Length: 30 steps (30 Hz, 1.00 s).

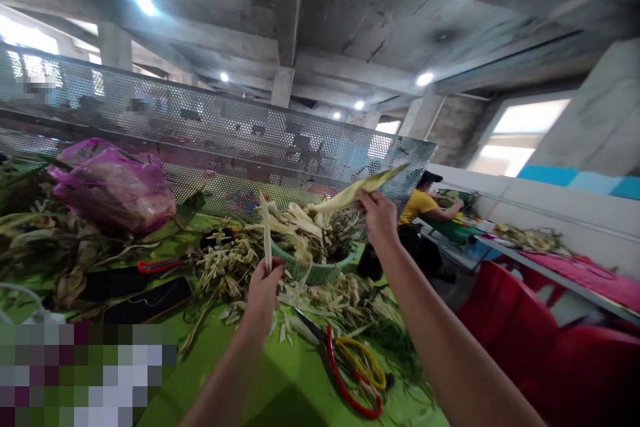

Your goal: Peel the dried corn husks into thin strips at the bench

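Observation:
My left hand pinches the lower end of a narrow pale husk strip, which stands upright above the fingers. Higher and to the right, my right hand grips a long yellow-green corn husk that spreads out to both sides of the fingers. Between and beyond the hands sits a green basket heaped with dried husks. Red-handled scissors lie on the green table just below the hands, beside a yellow loop. Husk scraps are scattered around the basket's base.
A pink plastic bag stands at the back left, before a perforated metal screen. A dark phone and a red-handled cutter lie at left. Red chairs are at right. A person in yellow sits farther off.

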Tool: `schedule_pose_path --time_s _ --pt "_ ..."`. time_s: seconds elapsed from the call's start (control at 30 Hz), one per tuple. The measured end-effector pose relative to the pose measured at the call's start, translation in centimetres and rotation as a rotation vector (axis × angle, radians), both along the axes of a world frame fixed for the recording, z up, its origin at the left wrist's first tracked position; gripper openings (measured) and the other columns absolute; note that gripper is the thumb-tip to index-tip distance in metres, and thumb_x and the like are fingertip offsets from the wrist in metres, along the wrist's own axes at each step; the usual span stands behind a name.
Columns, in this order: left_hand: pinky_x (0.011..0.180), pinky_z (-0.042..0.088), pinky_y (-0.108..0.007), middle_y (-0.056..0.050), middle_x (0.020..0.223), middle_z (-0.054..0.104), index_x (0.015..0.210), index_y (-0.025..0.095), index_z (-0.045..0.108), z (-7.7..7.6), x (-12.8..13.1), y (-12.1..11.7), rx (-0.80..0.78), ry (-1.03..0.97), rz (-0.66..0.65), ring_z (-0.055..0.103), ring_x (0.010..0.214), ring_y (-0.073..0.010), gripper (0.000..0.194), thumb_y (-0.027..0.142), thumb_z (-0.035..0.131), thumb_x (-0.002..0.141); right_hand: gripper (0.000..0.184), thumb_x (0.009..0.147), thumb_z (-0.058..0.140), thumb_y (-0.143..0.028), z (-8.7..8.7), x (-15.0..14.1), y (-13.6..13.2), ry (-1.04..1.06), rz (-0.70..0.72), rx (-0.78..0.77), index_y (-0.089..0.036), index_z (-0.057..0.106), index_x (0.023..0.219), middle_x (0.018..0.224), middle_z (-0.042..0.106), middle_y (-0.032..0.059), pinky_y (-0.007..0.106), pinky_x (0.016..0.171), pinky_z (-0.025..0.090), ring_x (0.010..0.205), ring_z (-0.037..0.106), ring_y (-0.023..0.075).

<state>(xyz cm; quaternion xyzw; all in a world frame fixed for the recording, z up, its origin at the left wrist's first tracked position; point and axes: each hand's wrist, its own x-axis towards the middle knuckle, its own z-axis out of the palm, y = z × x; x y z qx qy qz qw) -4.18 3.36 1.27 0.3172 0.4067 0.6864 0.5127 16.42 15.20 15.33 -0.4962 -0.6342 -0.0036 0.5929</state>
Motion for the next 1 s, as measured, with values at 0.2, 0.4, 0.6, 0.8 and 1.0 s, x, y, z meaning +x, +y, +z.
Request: schedule_pose_path --time_s 0.2,0.4,0.6,0.8,1.0 --pt "0.047 0.027 -0.019 0.004 0.063 0.05 0.088 0.015 0.064 1.8 0.8 -1.3 0.175 0.02 -0.004 0.034 0.051 -0.0048 0.037 0.042 0.074 0.064 0.032 0.067 0.067 -0.047 0.7 0.1 -6.1 0.329 0.341 -0.073 -0.017 0.057 0.066 0.058 0.052 -0.003 0.022 0.047 0.038 0.049 0.044 0.0096" --pt "0.056 0.038 -0.02 0.0 0.081 0.06 0.097 0.018 0.062 1.9 3.8 -3.9 0.275 0.1 -0.221 0.045 0.06 -0.0076 0.043 0.038 0.076 0.062 0.034 0.06 0.075 -0.045 -4.2 -3.0 -9.8 0.41 0.319 -0.238 -0.018 0.054 0.063 0.052 0.05 -0.0052 0.021 0.042 0.035 0.045 0.041 0.0092" --pt "0.061 0.041 -0.021 -0.002 0.079 0.061 0.085 0.017 0.062 0.5 4.8 -3.5 0.22 0.235 -0.184 0.051 0.069 -0.0131 0.029 0.03 0.073 0.061 0.032 0.067 0.072 -0.045 -6.4 -5.3 -11.6 0.514 0.562 -0.36 -0.018 0.055 0.073 0.059 0.055 -0.0038 0.023 0.047 0.041 0.049 0.05 0.0108" --pt "0.052 0.034 -0.02 0.001 0.066 0.059 0.087 0.015 0.063 0.5 3.9 -2.6 0.004 -0.026 -0.225 0.046 0.053 -0.009 0.03 0.033 0.069 0.063 0.036 0.069 0.072 -0.045 -8.2 -3.7 -13.2 0.346 0.446 -0.314 -0.018 0.06 0.089 0.076 0.061 0.0021 0.025 0.06 0.046 0.067 0.055 0.0152" --pt "0.049 0.035 -0.02 0.001 0.062 0.058 0.08 0.014 0.063 0.0 3.8 -2.3 -0.076 -0.011 -0.189 0.047 0.051 -0.0089 0.028 0.034 0.07 0.061 0.026 0.072 0.07 -0.041 -12.7 -2.9 -13.8 0.11 0.43 -0.408 -0.019 0.062 0.08 0.07 0.06 0.0013 0.026 0.056 0.042 0.063 0.052 0.0161"
